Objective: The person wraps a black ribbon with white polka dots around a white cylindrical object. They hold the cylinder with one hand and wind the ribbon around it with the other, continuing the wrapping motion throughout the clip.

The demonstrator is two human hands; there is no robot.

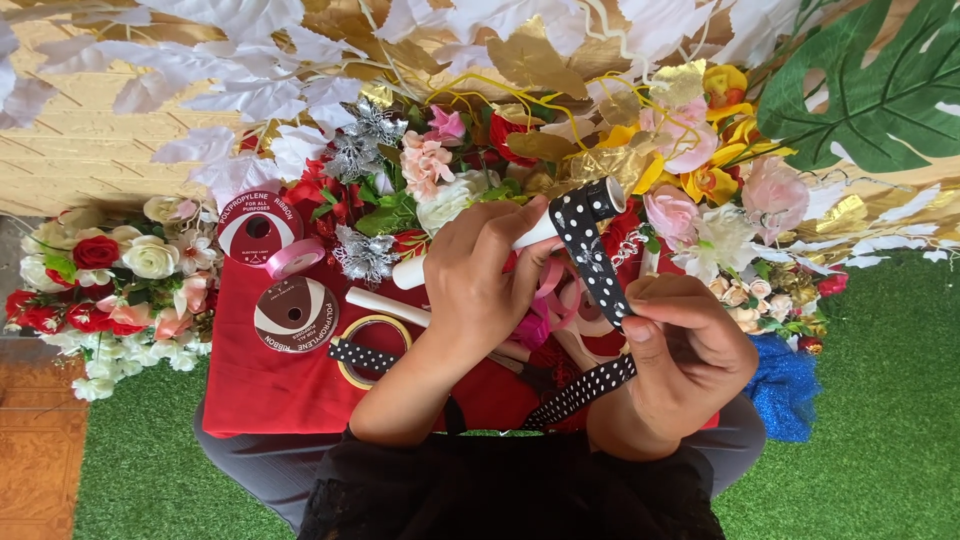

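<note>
While the left hand (480, 270) closes around a white tube (470, 258), the right hand (685, 350) pinches a black polka-dot ribbon (592, 262) between thumb and fingers just below and to the right of it. The tube's long axis runs from lower left up to the right, and the ribbon drapes over its upper end, then slants down to the right hand and trails back toward the person's lap. Both hands hover over a red cloth (260, 385) on the tabletop, hemmed in by ribbon spools (294, 314), a tape ring (372, 350) and banks of artificial flowers (110, 280); open room lies chiefly near the body.
</note>
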